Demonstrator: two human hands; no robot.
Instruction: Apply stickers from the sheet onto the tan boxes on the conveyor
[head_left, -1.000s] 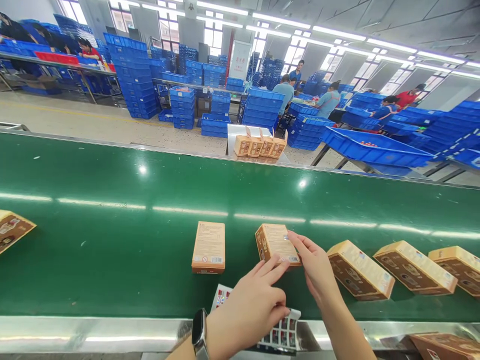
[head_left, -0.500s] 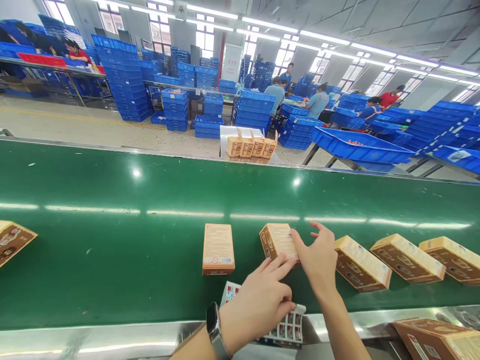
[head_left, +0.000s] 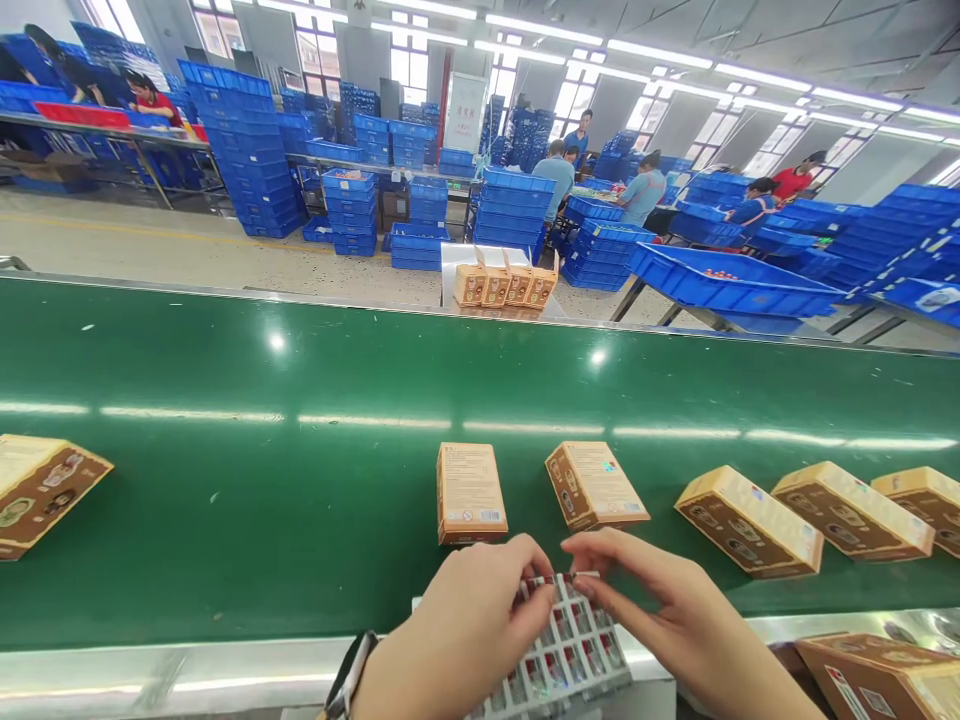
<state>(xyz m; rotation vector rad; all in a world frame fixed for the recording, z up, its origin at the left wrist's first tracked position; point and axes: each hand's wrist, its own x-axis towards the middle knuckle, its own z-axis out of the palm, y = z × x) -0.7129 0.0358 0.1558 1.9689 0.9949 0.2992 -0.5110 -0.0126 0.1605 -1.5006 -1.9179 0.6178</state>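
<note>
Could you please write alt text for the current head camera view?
The left hand pinches a sticker sheet, the right hand at its top edge, beside a green belt. Brown-and-cream boxes lie on the belt; blue crates and people are beyond.

One camera rides on the person's head, looking forward and down over the green surface (head_left: 300,520) in front of us. It sits so near that the left hand (head_left: 469,610) and right hand (head_left: 667,605) loom large at the bottom. The wide view leans, far things sloping down rightward, and reaches across this room to stacked blue crates (head_left: 236,140) and ceiling lights (head_left: 660,54).
</note>
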